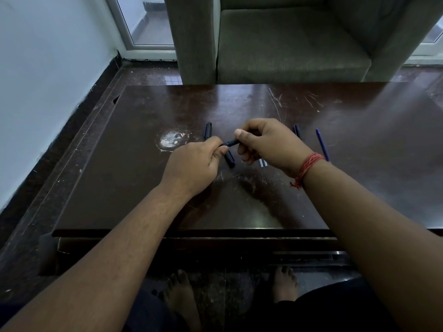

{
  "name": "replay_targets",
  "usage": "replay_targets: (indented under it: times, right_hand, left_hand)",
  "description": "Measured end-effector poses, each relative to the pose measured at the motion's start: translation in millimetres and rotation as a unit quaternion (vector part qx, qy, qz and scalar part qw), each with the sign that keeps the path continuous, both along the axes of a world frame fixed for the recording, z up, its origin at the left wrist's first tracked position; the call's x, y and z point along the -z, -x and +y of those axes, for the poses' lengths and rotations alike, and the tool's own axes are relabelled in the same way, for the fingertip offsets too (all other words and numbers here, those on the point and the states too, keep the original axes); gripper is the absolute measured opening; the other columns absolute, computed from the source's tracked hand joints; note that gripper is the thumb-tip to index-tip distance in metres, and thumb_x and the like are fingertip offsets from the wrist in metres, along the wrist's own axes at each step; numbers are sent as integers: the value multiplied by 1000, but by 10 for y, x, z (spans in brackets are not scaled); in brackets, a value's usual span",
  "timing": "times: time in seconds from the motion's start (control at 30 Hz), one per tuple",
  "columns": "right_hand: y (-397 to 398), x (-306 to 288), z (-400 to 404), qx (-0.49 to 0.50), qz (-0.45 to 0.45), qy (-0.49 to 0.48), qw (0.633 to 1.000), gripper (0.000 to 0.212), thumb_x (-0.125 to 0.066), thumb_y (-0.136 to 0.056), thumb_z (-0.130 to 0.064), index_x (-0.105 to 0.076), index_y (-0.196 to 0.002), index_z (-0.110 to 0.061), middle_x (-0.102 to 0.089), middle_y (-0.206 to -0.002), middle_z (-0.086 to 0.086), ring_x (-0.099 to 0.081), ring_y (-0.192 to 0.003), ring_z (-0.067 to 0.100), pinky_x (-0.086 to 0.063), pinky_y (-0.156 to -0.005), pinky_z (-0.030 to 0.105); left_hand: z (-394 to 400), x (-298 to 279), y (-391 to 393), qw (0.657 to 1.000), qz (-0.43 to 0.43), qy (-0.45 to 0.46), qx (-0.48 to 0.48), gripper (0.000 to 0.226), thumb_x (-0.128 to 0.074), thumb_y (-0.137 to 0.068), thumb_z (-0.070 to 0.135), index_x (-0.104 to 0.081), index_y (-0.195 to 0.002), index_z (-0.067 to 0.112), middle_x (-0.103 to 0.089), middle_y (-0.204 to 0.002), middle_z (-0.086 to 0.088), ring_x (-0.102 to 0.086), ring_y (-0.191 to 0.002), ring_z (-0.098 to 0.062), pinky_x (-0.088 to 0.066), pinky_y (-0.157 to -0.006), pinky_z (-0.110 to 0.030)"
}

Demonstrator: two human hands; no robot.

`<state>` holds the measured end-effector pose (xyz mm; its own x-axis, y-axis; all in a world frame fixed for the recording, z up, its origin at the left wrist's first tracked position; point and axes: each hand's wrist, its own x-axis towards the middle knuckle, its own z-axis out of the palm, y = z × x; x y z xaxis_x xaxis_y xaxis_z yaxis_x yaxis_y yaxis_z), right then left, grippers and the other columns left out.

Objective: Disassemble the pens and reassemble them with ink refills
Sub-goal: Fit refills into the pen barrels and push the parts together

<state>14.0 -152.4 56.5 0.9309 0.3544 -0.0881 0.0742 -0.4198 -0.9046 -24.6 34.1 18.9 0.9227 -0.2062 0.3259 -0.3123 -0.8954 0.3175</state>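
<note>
A dark blue pen (231, 142) is held between both hands above the middle of the dark wooden table (143, 192). My left hand (196, 164) grips its left end and my right hand (266, 142) grips its right end. A dark pen part (229, 159) lies on the table just below the hands. Another dark pen piece (208, 131) lies beyond my left hand. Two thin clear refill ends (263, 163) show under my right hand. A dark pen (297, 131) and a blue pen body (322, 144) lie to the right.
A pale worn patch (170, 140) marks the table left of the hands. A grey armchair (287, 41) stands right behind the table's far edge. A white wall (43, 87) runs along the left. My bare feet (182, 298) rest on the floor under the near edge.
</note>
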Motion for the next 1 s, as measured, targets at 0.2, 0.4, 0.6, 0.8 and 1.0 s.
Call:
replay_targets:
  times: [0.2,0.4,0.6,0.8,1.0]
  right_hand:
    - [-26,11,-10,-10,-3,-30,999,15,-61,-88,4,-67,-89,-10,-68,-90,21,-68,-76,29,-60,-77,37]
    - [-19,-1,-10,18,14,-52,998,9,-65,-91,-11,-64,-99,-6,-68,-96,16,-67,-82,24,-61,-80,40]
    - [9,-22,4,2,14,-4,1000,14,-54,-99,-11,-63,-98,-1,-68,-77,10,-65,-64,18,-60,-63,30]
    - [-68,-6,-67,48,41,-100,993,18,-53,-86,13,-61,-89,-2,-64,-89,16,-67,-74,22,-61,-76,35]
    - [-126,-3,-144,71,43,-114,990,18,-52,-90,9,-61,-87,-7,-63,-86,11,-66,-72,20,-60,-73,35]
  left_hand:
    - [-5,8,6,1000,-9,17,13,26,-40,-103,39,-60,-108,24,-58,-61,5,-55,-53,-18,-47,-48,-38]
    - [9,4,-1,1000,-6,17,11,25,-40,-104,38,-60,-108,24,-58,-62,5,-55,-53,-17,-44,-48,-33]
    - [3,10,1,1000,-6,15,9,24,-41,-104,38,-61,-109,24,-59,-63,4,-56,-55,-19,-45,-48,-34]
    - [16,17,-10,1000,-4,22,-2,26,-41,-105,37,-62,-108,22,-56,-61,7,-53,-53,-15,-31,-46,-22]
    - [25,22,-18,999,0,43,-2,31,-38,-105,36,-60,-124,26,-44,-56,17,-44,-49,-2,-33,-47,-21]
